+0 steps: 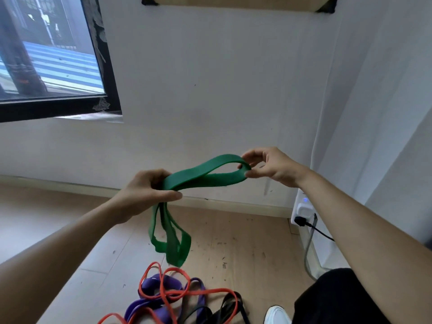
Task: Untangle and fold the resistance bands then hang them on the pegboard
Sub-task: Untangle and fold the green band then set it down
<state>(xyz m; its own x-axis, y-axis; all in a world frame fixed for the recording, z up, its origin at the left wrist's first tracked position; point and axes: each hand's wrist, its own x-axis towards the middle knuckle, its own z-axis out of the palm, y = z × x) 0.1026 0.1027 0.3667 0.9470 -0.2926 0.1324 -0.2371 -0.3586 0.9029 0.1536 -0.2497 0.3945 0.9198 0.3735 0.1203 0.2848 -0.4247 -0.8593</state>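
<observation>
One green band [205,171] lying sideways, rising rightward, left grip [145,192] clutching, right grip [268,167] pinching it

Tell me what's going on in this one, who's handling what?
A person is working a green band in mid-air with both hands. The left hand grips the gathered middle, with several loops hanging below it. The right hand pinches the end of the loop stretched out to the side, so the folding looks under way but not finished. Below, an orange band, a purple band and a black band lie tangled together on the wooden floor.
</observation>
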